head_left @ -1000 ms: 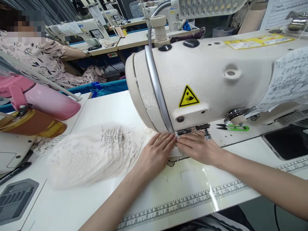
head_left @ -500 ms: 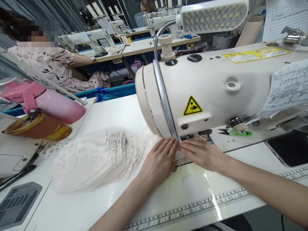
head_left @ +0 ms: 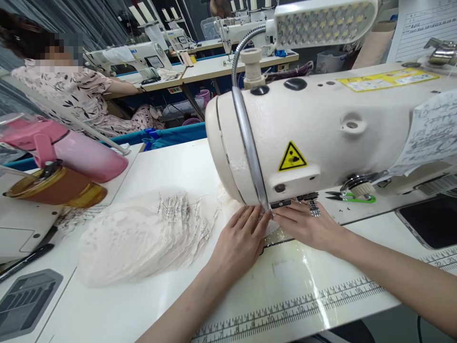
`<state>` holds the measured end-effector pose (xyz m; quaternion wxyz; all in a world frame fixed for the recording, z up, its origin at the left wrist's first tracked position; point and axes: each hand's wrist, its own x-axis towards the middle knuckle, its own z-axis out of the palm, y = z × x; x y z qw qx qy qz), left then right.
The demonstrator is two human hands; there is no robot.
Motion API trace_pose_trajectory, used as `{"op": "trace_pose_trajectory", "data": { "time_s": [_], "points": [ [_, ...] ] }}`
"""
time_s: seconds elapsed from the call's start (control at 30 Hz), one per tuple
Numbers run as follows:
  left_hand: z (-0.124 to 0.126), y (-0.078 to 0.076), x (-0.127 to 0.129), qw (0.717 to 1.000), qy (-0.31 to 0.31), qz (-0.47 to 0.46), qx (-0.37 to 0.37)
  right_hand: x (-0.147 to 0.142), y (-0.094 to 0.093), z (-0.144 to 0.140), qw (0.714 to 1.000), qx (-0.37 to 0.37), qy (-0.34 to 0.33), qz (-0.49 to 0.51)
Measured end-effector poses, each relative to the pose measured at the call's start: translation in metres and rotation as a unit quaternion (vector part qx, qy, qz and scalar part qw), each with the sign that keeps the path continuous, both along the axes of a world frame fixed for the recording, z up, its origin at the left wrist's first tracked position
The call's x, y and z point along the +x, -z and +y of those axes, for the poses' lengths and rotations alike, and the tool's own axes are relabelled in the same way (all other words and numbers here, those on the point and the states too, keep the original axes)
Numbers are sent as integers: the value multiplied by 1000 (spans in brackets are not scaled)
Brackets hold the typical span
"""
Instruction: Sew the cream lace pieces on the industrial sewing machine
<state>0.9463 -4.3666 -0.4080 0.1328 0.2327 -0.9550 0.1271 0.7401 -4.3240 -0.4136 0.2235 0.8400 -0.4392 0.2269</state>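
Observation:
Under the head of a white sewing machine [head_left: 314, 128], my two hands meet close to the needle area. My left hand [head_left: 243, 236] lies palm down, its fingers stretched forward on thin whitish fabric [head_left: 228, 197]. From the other side, my right hand [head_left: 309, 224] points left with fingers together, the tips closed at the edge of the same fabric; part of them is hidden by the machine. The needle itself is hidden. Left of my hands, a heap of sheer cream fabric pieces [head_left: 128, 243] with dark thread ends lies on the table.
Green thread snips [head_left: 357, 196] and a phone [head_left: 430, 219] lie right of my hands. A printed ruler [head_left: 285, 312] runs along the front edge. A pink bottle [head_left: 82, 152] and an amber cup [head_left: 60, 188] stand left. A co-worker [head_left: 71, 95] sits beyond.
The view has shifted slightly, so the machine appears further right. My left fingers have spread a little beside the needle area, and a bit more fabric shows between my hands.

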Motion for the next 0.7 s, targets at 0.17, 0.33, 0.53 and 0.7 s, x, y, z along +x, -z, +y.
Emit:
{"op": "trace_pose_trajectory", "data": {
  "time_s": [0.17, 0.33, 0.53, 0.7],
  "points": [
    [0, -1, -1, 1000, -2, 2, -8, -1, 1, 2, 999, 17, 36, 16],
    [1, -1, -3, 1000, -13, -3, -10, -4, 3, 2, 998, 20, 51, 40],
    [0, 0, -4, 1000, -22, 8, 10, -7, 7, 1, 996, -6, 61, 57],
    [-2, 1, -4, 999, -34, 6, 17, -8, 4, 0, 990, -25, 80, 116]
  ]
}}
